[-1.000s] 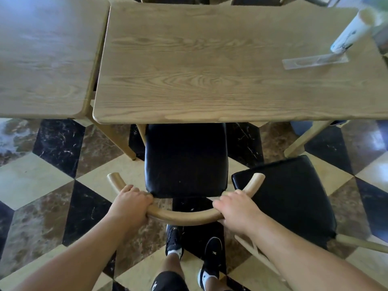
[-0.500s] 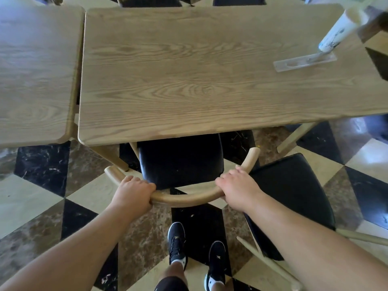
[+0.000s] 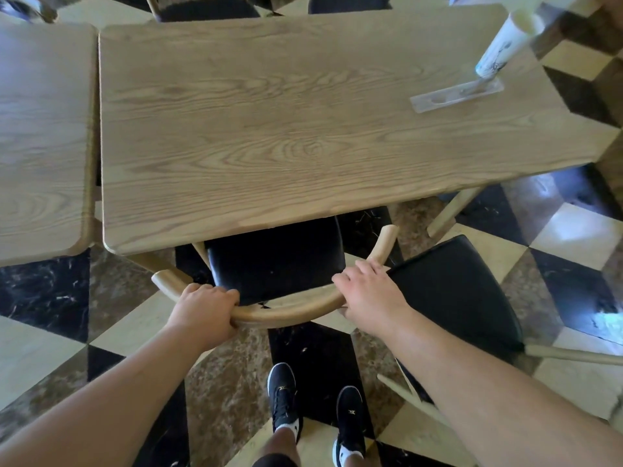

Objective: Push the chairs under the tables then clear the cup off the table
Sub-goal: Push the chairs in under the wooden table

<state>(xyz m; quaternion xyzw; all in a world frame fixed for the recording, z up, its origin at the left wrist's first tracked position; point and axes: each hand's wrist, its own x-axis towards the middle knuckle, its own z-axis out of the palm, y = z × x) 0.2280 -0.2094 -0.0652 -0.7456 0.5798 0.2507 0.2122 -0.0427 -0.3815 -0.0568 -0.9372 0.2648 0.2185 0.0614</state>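
Chair [image 3: 274,261] stands at the near edge of the counter [image 3: 286,129], with the front part of its black seat hidden under the wooden top and the back part still outside. Its curved wooden backrest [image 3: 290,313] bends around the seat, and the two ends point toward the counter. The left hand [image 3: 202,306] is closed around the backrest on the left side; the fingers wrap over the top of the rail and the thumb is below it. The right hand [image 3: 367,294] lies on the right side of the backrest with the fingers stretched loosely over the rail, so this grip is half open and rests more than it clamps. Both forearms reach forward from the bottom corners.

A second chair [image 3: 458,298] with a black seat stands just beside the first one on the right, turned at an angle and fully outside the counter. On the far right corner of the counter a tall white cup [image 3: 502,45] stands on a flat clear tray [image 3: 456,96]. A second counter [image 3: 43,129] is at the left, separated by a narrow gap. The floor [image 3: 40,348] has cream, black and brown tiles, and two black shoes [image 3: 283,399] stand on it below the backrest.
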